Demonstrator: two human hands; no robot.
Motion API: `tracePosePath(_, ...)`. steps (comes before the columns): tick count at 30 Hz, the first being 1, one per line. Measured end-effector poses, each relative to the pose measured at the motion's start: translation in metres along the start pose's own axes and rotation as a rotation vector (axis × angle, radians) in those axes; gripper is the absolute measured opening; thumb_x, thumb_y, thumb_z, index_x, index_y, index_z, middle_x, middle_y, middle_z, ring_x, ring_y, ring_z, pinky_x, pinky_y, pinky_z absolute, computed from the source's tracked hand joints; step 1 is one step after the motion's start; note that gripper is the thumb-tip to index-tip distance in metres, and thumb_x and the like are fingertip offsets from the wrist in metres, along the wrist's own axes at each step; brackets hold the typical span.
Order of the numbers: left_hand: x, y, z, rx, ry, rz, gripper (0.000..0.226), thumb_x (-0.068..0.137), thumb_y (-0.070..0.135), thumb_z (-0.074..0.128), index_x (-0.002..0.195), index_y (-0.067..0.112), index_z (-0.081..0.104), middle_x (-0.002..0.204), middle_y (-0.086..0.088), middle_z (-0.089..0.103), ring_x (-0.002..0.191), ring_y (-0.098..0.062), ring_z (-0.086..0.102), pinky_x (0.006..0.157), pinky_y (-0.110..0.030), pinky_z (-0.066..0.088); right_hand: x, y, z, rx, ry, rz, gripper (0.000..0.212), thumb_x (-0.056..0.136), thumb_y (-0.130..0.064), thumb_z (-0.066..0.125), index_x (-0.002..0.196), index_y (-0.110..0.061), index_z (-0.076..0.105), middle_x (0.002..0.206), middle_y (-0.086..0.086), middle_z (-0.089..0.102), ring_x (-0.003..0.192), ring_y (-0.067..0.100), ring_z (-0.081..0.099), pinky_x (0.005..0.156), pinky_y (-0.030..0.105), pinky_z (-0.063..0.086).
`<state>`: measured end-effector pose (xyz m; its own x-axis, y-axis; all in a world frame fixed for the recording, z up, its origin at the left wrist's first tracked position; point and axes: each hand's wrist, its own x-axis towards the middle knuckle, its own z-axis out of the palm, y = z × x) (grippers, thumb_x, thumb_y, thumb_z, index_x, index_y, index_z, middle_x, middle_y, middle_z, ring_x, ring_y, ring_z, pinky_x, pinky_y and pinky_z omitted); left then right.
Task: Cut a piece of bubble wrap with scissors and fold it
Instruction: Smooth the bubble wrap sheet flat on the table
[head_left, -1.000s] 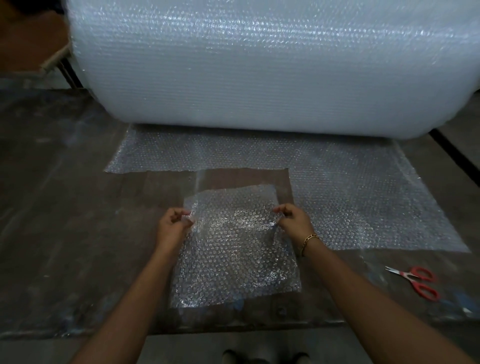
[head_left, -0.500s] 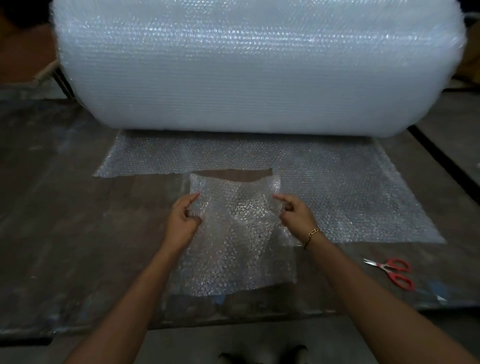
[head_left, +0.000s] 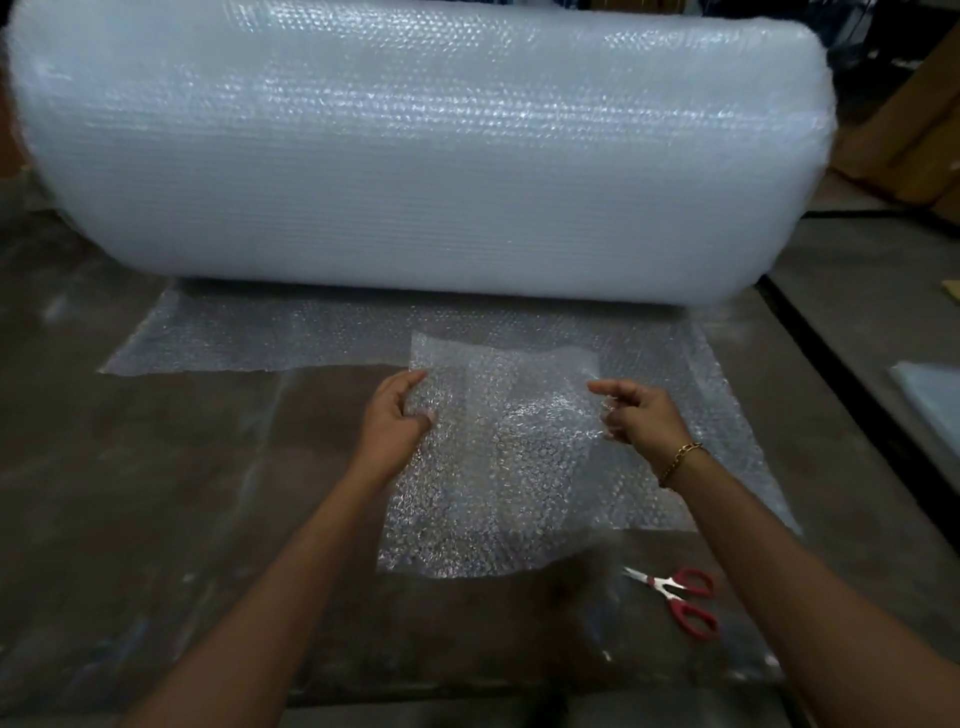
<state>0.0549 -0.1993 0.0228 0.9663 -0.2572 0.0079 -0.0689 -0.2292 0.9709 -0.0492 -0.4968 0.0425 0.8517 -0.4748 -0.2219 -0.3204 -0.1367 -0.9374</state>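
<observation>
The left hand (head_left: 397, 415) is gripping the left edge of the cut bubble wrap piece (head_left: 509, 478), and the right hand (head_left: 641, 415) is pinching its right edge, index finger out. The piece is lying between them near the worktop's (head_left: 182, 493) front edge, with its far end raised.

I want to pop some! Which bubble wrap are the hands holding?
The small cut piece, its far edge held up between the left hand and right hand. Nobody holds the big roll or its unrolled sheet.
</observation>
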Motion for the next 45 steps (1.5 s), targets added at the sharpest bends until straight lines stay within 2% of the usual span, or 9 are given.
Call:
tracePosePath(9,0.036,-0.013,0.069,0.097,-0.002,-0.162,0.064,0.086,-0.016,0.059,0.142,0.014,0.055,0.146,-0.010,0.051,0.077,-0.020,0.062,0.053,-0.019,0.050,0.051,0.018,-0.048,-0.084,-0.033,0.054,0.045,0.091,0.015,0.048,0.122,-0.010,0.068,0.079,0.002,0.056,0.062,0.013,0.048,0.059,0.023,0.046)
tracePosePath(16,0.064,-0.028,0.086,0.063,-0.030,-0.278,0.056,0.089,-0.011,0.063,0.140,0.012,0.059,0.110,0.000,0.068,0.082,-0.019,0.063,0.074,-0.029,0.053,0.082,0.035,-0.047,-0.202,-0.023,0.067,0.047,0.087,0.015,0.050,0.122,-0.010,0.069,0.110,0.006,0.067,0.072,0.018,0.057,0.063,0.027,0.048)
tracePosePath(21,0.068,-0.041,0.082,0.105,-0.137,-0.282,0.043,0.093,0.005,0.069,0.134,0.016,0.064,0.134,0.003,0.058,0.118,-0.024,0.063,0.100,-0.032,0.051,0.088,0.052,-0.048,-0.303,-0.003,0.060,0.046,0.084,0.010,0.057,0.120,-0.016,0.070,0.115,0.008,0.069,0.068,0.018,0.064,0.057,0.025,0.051)
tracePosePath(28,0.058,-0.062,0.070,0.173,-0.080,-0.268,0.044,0.092,0.008,0.068,0.135,0.018,0.063,0.097,-0.009,0.071,0.060,-0.019,0.062,0.054,-0.029,0.047,0.074,0.062,-0.047,-0.255,0.075,0.029,0.030,0.090,0.001,0.061,0.114,-0.016,0.068,0.105,0.004,0.066,0.073,0.016,0.061,0.056,0.023,0.048)
tracePosePath(30,0.056,-0.063,0.070,0.248,-0.069,-0.204,0.045,0.090,0.002,0.068,0.133,0.014,0.065,0.112,-0.012,0.069,0.080,-0.025,0.070,0.064,-0.028,0.055,0.072,0.069,-0.046,-0.281,0.058,0.048,0.034,0.090,0.003,0.056,0.115,-0.016,0.070,0.100,0.008,0.069,0.063,0.020,0.061,0.054,0.026,0.050)
tracePosePath(34,0.056,-0.056,0.073,0.377,-0.057,-0.100,0.047,0.088,-0.004,0.068,0.134,0.008,0.065,0.133,-0.010,0.058,0.106,-0.015,0.057,0.075,0.002,0.036,0.070,0.069,-0.047,-0.329,0.062,-0.022,0.040,0.090,0.007,0.055,0.120,-0.013,0.070,0.120,0.004,0.062,0.075,0.022,0.064,0.060,0.022,0.053)
tracePosePath(37,0.056,-0.049,0.074,0.413,-0.075,-0.059,0.048,0.090,0.001,0.069,0.137,0.010,0.063,0.132,-0.008,0.056,0.112,-0.015,0.055,0.088,-0.007,0.035,0.069,0.064,-0.051,-0.338,0.088,-0.082,0.038,0.091,0.009,0.055,0.121,-0.008,0.070,0.124,0.003,0.058,0.095,0.014,0.060,0.075,0.008,0.046)
tracePosePath(40,0.056,-0.040,0.080,0.414,-0.096,-0.044,0.049,0.090,0.002,0.070,0.138,0.011,0.062,0.133,-0.007,0.056,0.116,-0.021,0.057,0.096,-0.017,0.037,0.071,0.067,-0.063,-0.352,0.082,-0.119,0.038,0.090,0.009,0.059,0.122,-0.009,0.070,0.128,0.004,0.058,0.109,0.016,0.057,0.094,0.020,0.044)
tracePosePath(45,0.054,-0.033,0.092,0.406,-0.131,-0.083,0.050,0.090,0.000,0.069,0.139,0.009,0.061,0.126,-0.002,0.052,0.109,-0.023,0.061,0.087,-0.015,0.041,0.074,0.077,-0.078,-0.373,0.077,-0.098,0.040,0.089,0.009,0.056,0.121,-0.011,0.070,0.132,0.007,0.060,0.098,0.026,0.063,0.085,0.033,0.052)
